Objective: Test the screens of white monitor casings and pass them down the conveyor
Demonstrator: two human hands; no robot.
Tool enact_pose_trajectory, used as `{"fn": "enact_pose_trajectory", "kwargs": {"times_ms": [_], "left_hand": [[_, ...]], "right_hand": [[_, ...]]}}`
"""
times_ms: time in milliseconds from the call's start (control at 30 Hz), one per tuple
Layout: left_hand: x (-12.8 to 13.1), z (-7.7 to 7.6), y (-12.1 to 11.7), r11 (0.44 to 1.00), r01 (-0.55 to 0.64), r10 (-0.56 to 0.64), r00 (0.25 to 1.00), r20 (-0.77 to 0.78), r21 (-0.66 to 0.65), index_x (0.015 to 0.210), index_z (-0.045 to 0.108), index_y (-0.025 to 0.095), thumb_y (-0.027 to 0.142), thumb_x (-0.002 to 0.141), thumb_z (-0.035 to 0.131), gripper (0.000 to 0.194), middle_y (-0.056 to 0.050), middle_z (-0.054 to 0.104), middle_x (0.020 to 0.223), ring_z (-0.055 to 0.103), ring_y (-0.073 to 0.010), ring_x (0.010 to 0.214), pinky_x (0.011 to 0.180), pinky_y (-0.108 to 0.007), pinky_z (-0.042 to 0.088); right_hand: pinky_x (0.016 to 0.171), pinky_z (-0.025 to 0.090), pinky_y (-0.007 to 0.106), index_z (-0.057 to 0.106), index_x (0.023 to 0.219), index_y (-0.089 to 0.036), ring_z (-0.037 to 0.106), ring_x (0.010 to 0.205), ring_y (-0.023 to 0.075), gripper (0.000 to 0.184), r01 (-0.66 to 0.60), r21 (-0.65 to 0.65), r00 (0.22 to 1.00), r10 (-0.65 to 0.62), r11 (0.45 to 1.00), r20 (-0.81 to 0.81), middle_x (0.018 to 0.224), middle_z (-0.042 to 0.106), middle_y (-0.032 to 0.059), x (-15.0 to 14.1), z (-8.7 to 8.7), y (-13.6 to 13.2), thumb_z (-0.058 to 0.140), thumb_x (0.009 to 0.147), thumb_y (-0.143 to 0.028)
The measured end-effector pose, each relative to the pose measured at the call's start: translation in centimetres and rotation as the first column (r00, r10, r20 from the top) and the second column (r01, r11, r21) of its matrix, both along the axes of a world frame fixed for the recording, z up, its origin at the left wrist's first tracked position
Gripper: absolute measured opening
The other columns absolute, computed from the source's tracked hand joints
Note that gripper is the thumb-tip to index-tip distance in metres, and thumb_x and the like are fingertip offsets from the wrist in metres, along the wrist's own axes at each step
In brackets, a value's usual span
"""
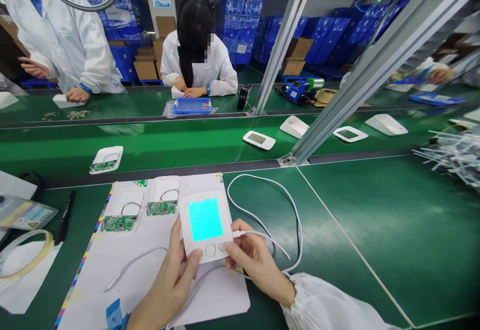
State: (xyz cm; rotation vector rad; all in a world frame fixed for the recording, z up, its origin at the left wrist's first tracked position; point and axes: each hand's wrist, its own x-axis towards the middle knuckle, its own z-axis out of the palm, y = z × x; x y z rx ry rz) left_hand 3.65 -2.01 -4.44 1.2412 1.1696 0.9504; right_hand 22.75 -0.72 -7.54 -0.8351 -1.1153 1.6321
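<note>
A square white device (207,256) with a lit cyan screen and round buttons is held up between my two hands. My left hand (173,267) grips its left edge, the thumb by the lower left corner. At the right edge my right hand (258,265) grips it too, the thumb by the rightmost button. A white cable (296,210) is plugged into that side, its plug between my right fingers and the device. Behind the device, two green circuit boards (119,223) (161,207) with white housings lie on a white sheet (93,270). A loose cable end (112,282) rests there.
A black marker (65,217) and a tape roll (47,250) lie at left. Across the green conveyor (180,142) sit white housings (258,140) and a board in a housing (107,160). A metal post (330,90) rises at right. Co-workers in white coats (221,62) work beyond.
</note>
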Motion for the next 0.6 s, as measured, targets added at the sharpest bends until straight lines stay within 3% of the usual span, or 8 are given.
{"fn": "enact_pose_trajectory", "kwargs": {"times_ms": [167, 333, 400, 500, 600], "left_hand": [[0.1, 0.2, 0.0, 0.998, 0.017, -0.019, 0.999, -0.035, -0.052, 0.153, 0.009, 0.023, 0.048, 0.096, 0.047, 0.073, -0.001, 0.061, 0.083, 0.043, -0.0142, 0.061, 0.064, -0.025, 0.044], [0.0, -0.1, 0.5, 0.997, -0.081, 0.082, 0.995, 0.055, -0.018, 0.147, 0.028, 0.026, 0.044, 0.09, 0.06, 0.068, -0.012, 0.06, 0.125, 0.057, -0.0158, 0.072, 0.056, -0.023, 0.048], [-0.8, -0.3, 1.5, 0.993, -0.082, 0.094, 0.985, 0.144, -0.089, 0.142, 0.035, 0.023, 0.042, 0.086, 0.065, 0.067, -0.013, 0.065, 0.115, 0.06, -0.0147, 0.06, 0.044, -0.023, 0.045], [-2.4, 0.0, 4.4, 0.983, -0.079, 0.113, 0.973, 0.201, -0.168, 0.132, 0.044, 0.016, 0.041, 0.079, 0.072, 0.066, -0.006, 0.069, 0.084, 0.056, -0.0126, 0.042, 0.033, -0.021, 0.037], [-3.9, 1.0, 9.0, 0.985, -0.146, 0.162, 0.968, 0.193, -0.092, 0.122, 0.054, 0.012, 0.035, 0.073, 0.077, 0.059, -0.006, 0.069, 0.087, 0.061, -0.014, 0.05, 0.043, -0.025, 0.048]], "right_hand": [[0.051, 0.041, 0.02, 0.048, 0.09, -0.02, 0.053, 0.052, 0.0089, 0.033, -0.008, -0.011, 1.0, 0.008, 1.0, -0.01, 0.063, 0.055, -0.0056, -0.1, 0.0, 0.1, 0.066, 0.091, -0.048], [0.052, 0.042, 0.023, 0.05, 0.087, -0.02, 0.054, 0.054, 0.0123, 0.036, -0.012, 0.001, 0.999, 0.012, 1.0, 0.047, 0.063, 0.056, -0.0033, -0.2, 0.3, 0.0, 0.056, 0.093, -0.055], [0.054, 0.043, 0.026, 0.053, 0.079, -0.02, 0.055, 0.054, 0.0141, 0.044, 0.007, 0.02, 0.988, -0.01, 1.0, 0.154, 0.061, 0.057, -0.0007, -0.1, 0.2, 0.0, 0.044, 0.097, -0.059], [0.052, 0.042, 0.027, 0.052, 0.061, -0.02, 0.053, 0.05, 0.0144, 0.059, 0.129, 0.031, 0.942, -0.132, 0.991, 0.308, 0.056, 0.053, 0.0008, -0.1, -0.2, 0.1, 0.036, 0.097, -0.064], [0.051, 0.041, 0.027, 0.05, 0.055, -0.02, 0.049, 0.048, 0.0144, 0.064, 0.189, 0.037, 0.919, -0.19, 0.981, 0.344, 0.052, 0.05, 0.0006, -0.2, -0.8, 0.4, 0.034, 0.096, -0.067]]}}
